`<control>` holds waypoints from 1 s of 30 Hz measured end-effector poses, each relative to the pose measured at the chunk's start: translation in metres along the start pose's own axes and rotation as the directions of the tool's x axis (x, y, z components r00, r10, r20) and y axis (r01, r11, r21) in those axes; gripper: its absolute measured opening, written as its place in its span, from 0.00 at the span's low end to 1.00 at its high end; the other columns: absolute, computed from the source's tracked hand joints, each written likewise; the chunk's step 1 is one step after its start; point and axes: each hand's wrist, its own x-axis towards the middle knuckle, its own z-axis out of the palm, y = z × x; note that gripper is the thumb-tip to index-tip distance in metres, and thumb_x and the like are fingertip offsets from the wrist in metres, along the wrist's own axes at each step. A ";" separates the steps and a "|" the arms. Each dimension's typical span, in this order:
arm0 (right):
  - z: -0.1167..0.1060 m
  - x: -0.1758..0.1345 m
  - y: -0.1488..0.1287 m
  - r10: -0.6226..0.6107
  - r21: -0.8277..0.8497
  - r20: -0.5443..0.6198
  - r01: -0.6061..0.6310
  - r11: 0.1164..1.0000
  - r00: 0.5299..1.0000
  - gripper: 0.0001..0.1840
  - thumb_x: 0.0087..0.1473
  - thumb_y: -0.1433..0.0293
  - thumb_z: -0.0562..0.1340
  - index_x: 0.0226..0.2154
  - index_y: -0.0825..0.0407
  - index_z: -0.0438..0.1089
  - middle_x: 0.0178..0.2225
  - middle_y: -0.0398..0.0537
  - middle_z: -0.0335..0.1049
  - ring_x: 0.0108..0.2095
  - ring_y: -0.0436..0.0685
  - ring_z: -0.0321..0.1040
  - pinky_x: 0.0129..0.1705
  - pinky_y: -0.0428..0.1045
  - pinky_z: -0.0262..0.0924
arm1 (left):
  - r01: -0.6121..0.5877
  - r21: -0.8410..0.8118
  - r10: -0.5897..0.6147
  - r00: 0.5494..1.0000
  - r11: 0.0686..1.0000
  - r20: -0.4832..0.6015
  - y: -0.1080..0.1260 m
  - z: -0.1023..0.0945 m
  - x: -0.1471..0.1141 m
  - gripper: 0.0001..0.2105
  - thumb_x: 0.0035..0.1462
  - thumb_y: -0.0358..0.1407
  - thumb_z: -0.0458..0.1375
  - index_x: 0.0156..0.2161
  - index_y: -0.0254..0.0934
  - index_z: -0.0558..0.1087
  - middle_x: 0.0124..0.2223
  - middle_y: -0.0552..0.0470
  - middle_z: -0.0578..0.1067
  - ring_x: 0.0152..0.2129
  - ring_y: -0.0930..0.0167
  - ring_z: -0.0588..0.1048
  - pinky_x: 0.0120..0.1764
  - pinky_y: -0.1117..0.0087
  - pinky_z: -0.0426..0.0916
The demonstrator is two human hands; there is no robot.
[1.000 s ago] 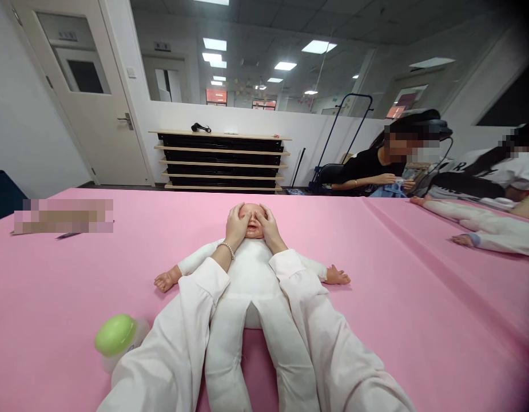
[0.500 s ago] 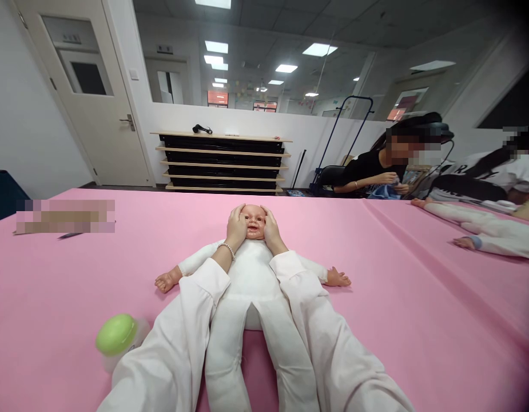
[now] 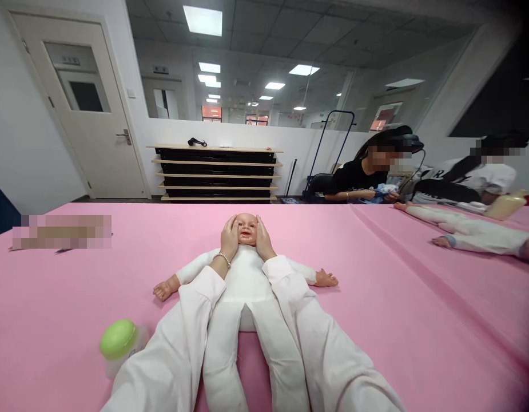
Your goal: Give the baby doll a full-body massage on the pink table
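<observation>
Covering the whole work surface is a pink cloth [image 3: 397,320], stretched under ceiling lights in an office room with a white door [image 3: 88,114] at the left and a low shelf [image 3: 217,171] of dark trays against the far wall; in the middle of the cloth lies a doll [image 3: 247,274] on its back, head away from the camera, arms spread wide; the left hand [image 3: 229,237] cups one side of the doll's head and the right hand [image 3: 264,239] cups the other, both curved flat against the cheeks, face showing between them; white sleeves [image 3: 191,320] run along the doll's body and hide much of it; a bottle with a green cap [image 3: 118,339] stands near the left sleeve; at the far right, two other people sit by a second doll [image 3: 470,234] lying on the cloth.
</observation>
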 end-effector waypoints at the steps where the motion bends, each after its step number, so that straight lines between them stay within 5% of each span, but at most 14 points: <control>1: -0.002 -0.004 -0.003 -0.005 -0.017 0.011 0.005 1.000 1.000 0.36 0.52 0.52 0.46 0.57 0.57 0.49 0.61 0.52 0.42 0.61 0.53 0.37 0.62 0.51 0.32 | 0.001 -0.004 -0.001 1.000 1.000 0.005 -0.002 -0.001 0.000 0.18 0.59 0.39 0.44 0.50 0.34 0.65 0.54 0.45 0.65 0.52 0.68 0.62 0.55 0.66 0.55; 6: -0.011 -0.022 -0.013 0.022 -0.166 0.135 0.001 0.986 0.991 0.48 0.41 0.53 0.61 0.60 0.54 0.43 0.62 0.50 0.37 0.62 0.56 0.34 0.62 0.52 0.32 | -0.023 -0.030 0.024 0.998 0.999 0.057 -0.009 -0.007 -0.005 0.20 0.58 0.41 0.46 0.54 0.36 0.61 0.58 0.46 0.60 0.56 0.68 0.57 0.57 0.65 0.52; 10: -0.015 -0.028 -0.011 0.062 -0.171 0.159 -0.034 0.985 0.985 0.52 0.38 0.55 0.65 0.60 0.50 0.40 0.61 0.49 0.40 0.61 0.58 0.38 0.61 0.55 0.37 | -0.106 -0.015 0.107 0.986 0.994 0.131 -0.011 -0.015 -0.015 0.24 0.54 0.41 0.52 0.55 0.36 0.59 0.59 0.46 0.58 0.58 0.66 0.53 0.58 0.63 0.48; 19: -0.018 -0.034 -0.009 0.071 -0.035 0.125 -0.067 0.997 0.990 0.49 0.35 0.59 0.67 0.58 0.48 0.48 0.58 0.47 0.50 0.57 0.59 0.52 0.56 0.53 0.52 | -0.231 0.113 0.194 0.943 0.966 0.269 -0.012 -0.025 -0.025 0.35 0.47 0.43 0.59 0.59 0.35 0.53 0.62 0.43 0.51 0.59 0.63 0.49 0.59 0.61 0.46; 30: -0.019 -0.036 -0.016 0.095 0.046 0.090 -0.100 0.994 0.991 0.43 0.38 0.59 0.64 0.56 0.56 0.53 0.58 0.48 0.50 0.58 0.58 0.49 0.59 0.52 0.47 | -0.184 0.038 0.169 0.954 0.982 0.249 -0.014 -0.029 -0.026 0.26 0.55 0.42 0.51 0.58 0.36 0.55 0.61 0.47 0.54 0.58 0.67 0.52 0.59 0.63 0.47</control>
